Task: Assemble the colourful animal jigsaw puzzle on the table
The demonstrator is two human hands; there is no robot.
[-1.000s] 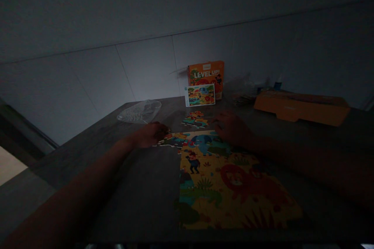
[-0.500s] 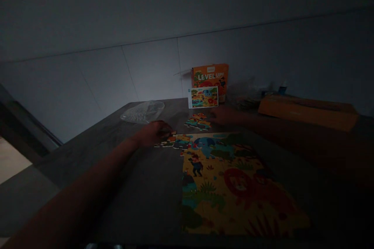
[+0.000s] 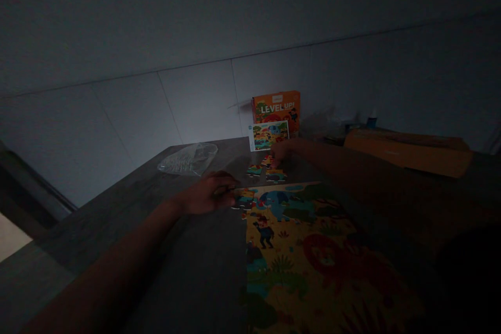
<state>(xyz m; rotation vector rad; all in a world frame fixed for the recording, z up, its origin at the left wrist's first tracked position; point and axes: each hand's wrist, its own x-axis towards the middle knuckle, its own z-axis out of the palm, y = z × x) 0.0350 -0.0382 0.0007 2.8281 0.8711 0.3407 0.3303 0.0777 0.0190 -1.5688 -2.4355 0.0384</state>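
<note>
A mostly joined jigsaw puzzle [image 3: 289, 250] with an elephant, a lion and a crocodile lies on the grey table. At its upper left corner my left hand [image 3: 207, 193] has its fingers curled, with thumb and fingertips closed at the joined puzzle pieces [image 3: 245, 198]; what lies beneath the hand is hidden. Beyond the puzzle's top edge my right hand [image 3: 282, 151] reaches in from the right, its fingers closed on an orange-red puzzle piece [image 3: 267, 160]. Beside that piece lie a green-blue loose piece [image 3: 254, 170] and a yellowish loose piece [image 3: 276, 175].
A picture card [image 3: 269, 135] leans against an orange "LEVEL UP!" box [image 3: 277, 104] near the wall. To the left lies a clear plastic bag [image 3: 188, 159]. An orange box lid or tray [image 3: 407, 151] stands at the right. The scene is dim.
My right hand has moved left onto the loose pieces, which now lie more apart. My left hand has shifted slightly right, covering pieces that showed before. The view has tilted a little.
</note>
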